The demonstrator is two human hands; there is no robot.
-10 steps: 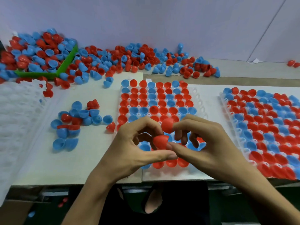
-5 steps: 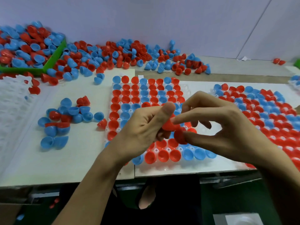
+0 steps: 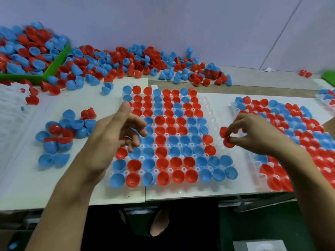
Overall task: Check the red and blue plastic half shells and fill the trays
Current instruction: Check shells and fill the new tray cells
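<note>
Right hand point(image 3: 257, 134) grip pinching 2 glossy red half shells point(image 3: 226, 137), left hand point(image 3: 116, 134) grip loosely curled, dimpled translucent tray point(image 3: 211, 113)

Pale lilac wall point(image 3: 181, 24) behind white worktop point(image 3: 27, 187) (dark underneath).

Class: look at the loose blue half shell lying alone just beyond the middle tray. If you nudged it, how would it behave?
The blue half shell would probably rock or roll: it looks rounded and lies tilted. It likely slides easily, looking thin, hollow and glossy on the smooth white board.
</note>
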